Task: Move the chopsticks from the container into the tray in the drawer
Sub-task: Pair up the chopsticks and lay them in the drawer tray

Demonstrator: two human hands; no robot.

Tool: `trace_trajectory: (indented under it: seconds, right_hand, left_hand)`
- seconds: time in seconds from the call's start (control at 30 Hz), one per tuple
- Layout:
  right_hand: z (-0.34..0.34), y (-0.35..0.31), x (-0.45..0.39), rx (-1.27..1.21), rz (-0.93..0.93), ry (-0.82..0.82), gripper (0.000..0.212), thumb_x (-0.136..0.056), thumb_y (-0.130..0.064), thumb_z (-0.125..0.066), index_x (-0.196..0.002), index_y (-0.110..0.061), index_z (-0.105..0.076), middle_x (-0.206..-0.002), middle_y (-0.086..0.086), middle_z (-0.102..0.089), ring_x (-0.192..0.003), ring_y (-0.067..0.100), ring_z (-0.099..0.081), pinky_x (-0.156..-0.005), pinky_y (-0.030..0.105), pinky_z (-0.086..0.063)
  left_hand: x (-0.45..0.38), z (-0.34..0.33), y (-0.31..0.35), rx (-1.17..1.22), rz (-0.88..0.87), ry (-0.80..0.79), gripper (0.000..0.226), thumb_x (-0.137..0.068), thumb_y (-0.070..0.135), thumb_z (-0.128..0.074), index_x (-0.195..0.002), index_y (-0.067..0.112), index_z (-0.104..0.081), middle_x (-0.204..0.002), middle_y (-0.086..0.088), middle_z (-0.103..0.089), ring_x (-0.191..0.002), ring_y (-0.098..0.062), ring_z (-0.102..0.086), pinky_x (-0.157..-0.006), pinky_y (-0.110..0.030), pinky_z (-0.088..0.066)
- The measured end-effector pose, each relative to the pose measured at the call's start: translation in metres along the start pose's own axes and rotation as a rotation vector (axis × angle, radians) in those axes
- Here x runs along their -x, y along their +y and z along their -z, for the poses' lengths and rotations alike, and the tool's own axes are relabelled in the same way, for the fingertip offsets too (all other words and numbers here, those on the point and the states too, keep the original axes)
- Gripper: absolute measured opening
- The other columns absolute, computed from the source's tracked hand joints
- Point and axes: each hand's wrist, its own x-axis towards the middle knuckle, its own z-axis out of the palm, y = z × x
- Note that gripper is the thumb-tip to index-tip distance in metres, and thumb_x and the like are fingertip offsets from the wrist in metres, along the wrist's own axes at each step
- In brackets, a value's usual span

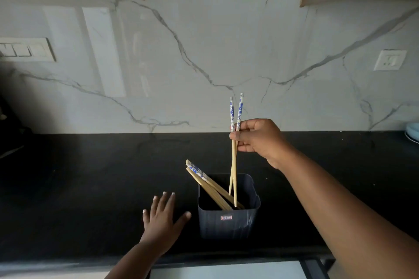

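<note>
Pinching two chopsticks (233, 154) — right hand (256, 140); left hand (162, 222) spread beside container (227, 222) — label unreadable.

Two chopsticks (234, 165) lifted upright — others lean in container (229, 222).

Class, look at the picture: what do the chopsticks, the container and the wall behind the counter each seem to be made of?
Chopsticks: probably bamboo or light wood, shown by the pale tan matt shafts; their tops carry a glossy blue-and-white pattern, painted or wrapped.
Container: likely plastic, given its dark grey, moulded ribbed walls and small label.
Wall: marble or marble-look tile, polished, with grey veins and reflections.
</note>
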Motion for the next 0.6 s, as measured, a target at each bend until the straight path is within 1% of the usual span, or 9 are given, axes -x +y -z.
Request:
trace_trajectory:
  seconds: [0.07,0.1,0.2,0.27,0.37,0.43,0.47,0.53,0.6]
  right_hand:
    - [0.005,-0.014,0.001,-0.049,-0.004,0.005,0.011,-0.081,-0.003,-0.074,-0.088,-0.011,-0.071,-0.081,0.007,-0.075,-0.072,0.016,-0.074,-0.066,0.029,-0.061]
    - [0.005,-0.019,0.001,-0.065,-0.005,0.005,0.011,-0.081,-0.003,-0.074,-0.09,-0.01,-0.071,-0.083,0.008,-0.075,-0.074,0.017,-0.074,-0.069,0.032,-0.061]
    - [0.001,-0.03,0.003,-0.157,-0.043,-0.017,0.011,-0.081,-0.002,-0.073,-0.091,-0.007,-0.071,-0.083,0.01,-0.075,-0.076,0.02,-0.074,-0.068,0.033,-0.061]
    - [-0.005,-0.034,0.006,-0.255,-0.093,-0.057,0.01,-0.081,-0.002,-0.073,-0.091,-0.004,-0.071,-0.08,0.011,-0.074,-0.074,0.021,-0.073,-0.064,0.031,-0.06]
    - [-0.013,-0.038,0.011,-0.393,-0.191,-0.108,0.011,-0.08,-0.002,-0.074,-0.089,0.0,-0.068,-0.077,0.011,-0.072,-0.069,0.019,-0.072,-0.059,0.026,-0.058]
    - [-0.016,-0.039,0.016,-0.453,-0.268,-0.12,0.01,-0.079,-0.002,-0.074,-0.086,0.0,-0.068,-0.078,0.011,-0.071,-0.067,0.017,-0.071,-0.056,0.023,-0.057]
    - [-0.018,-0.039,0.019,-0.479,-0.304,-0.128,0.011,-0.077,-0.002,-0.075,-0.085,0.0,-0.067,-0.078,0.011,-0.07,-0.066,0.016,-0.071,-0.054,0.022,-0.057]
    - [-0.021,-0.039,0.024,-0.542,-0.363,-0.152,0.017,-0.072,-0.003,-0.077,-0.085,0.002,-0.067,-0.078,0.011,-0.069,-0.064,0.016,-0.07,-0.051,0.021,-0.057]
    - [-0.026,-0.037,0.029,-0.618,-0.407,-0.19,0.025,-0.065,-0.004,-0.078,-0.086,0.006,-0.066,-0.077,0.012,-0.069,-0.06,0.016,-0.07,-0.049,0.021,-0.057]
  left_hand:
    - [-0.003,0.028,0.016,0.16,-0.128,0.281,0.068,-0.091,0.057,-0.049,-0.147,0.024,-0.032,-0.157,-0.003,-0.027,-0.147,-0.023,-0.012,-0.118,-0.047,-0.014]
    - [-0.004,0.045,0.026,0.197,-0.232,0.39,0.063,-0.091,0.053,-0.05,-0.145,0.023,-0.036,-0.153,-0.004,-0.035,-0.144,-0.024,-0.02,-0.116,-0.045,-0.02]
    - [0.0,0.094,0.065,0.094,-0.586,0.585,0.058,-0.092,0.041,-0.053,-0.145,0.027,-0.034,-0.147,-0.004,-0.041,-0.135,-0.023,-0.033,-0.109,-0.039,-0.032]
    - [0.006,0.12,0.089,-0.015,-0.815,0.604,0.056,-0.091,0.031,-0.057,-0.143,0.026,-0.037,-0.144,-0.01,-0.046,-0.13,-0.027,-0.044,-0.103,-0.039,-0.041]
    - [0.018,0.143,0.105,-0.095,-1.058,0.572,0.048,-0.086,0.015,-0.07,-0.132,0.02,-0.055,-0.133,-0.013,-0.058,-0.121,-0.027,-0.057,-0.092,-0.039,-0.052]
    - [0.026,0.154,0.107,-0.013,-1.107,0.557,0.033,-0.086,0.015,-0.07,-0.119,0.015,-0.068,-0.126,-0.008,-0.065,-0.116,-0.022,-0.062,-0.085,-0.04,-0.056]
    - [0.03,0.158,0.107,0.059,-1.117,0.556,0.027,-0.088,0.017,-0.067,-0.114,0.012,-0.071,-0.122,-0.006,-0.067,-0.115,-0.02,-0.062,-0.085,-0.039,-0.056]
    - [0.036,0.166,0.109,0.189,-1.136,0.57,0.022,-0.09,0.017,-0.064,-0.108,0.008,-0.073,-0.117,-0.004,-0.069,-0.117,-0.017,-0.061,-0.093,-0.037,-0.053]
    - [0.04,0.172,0.113,0.304,-1.145,0.58,0.021,-0.087,0.01,-0.067,-0.106,0.005,-0.073,-0.114,-0.004,-0.07,-0.117,-0.016,-0.061,-0.096,-0.035,-0.052]
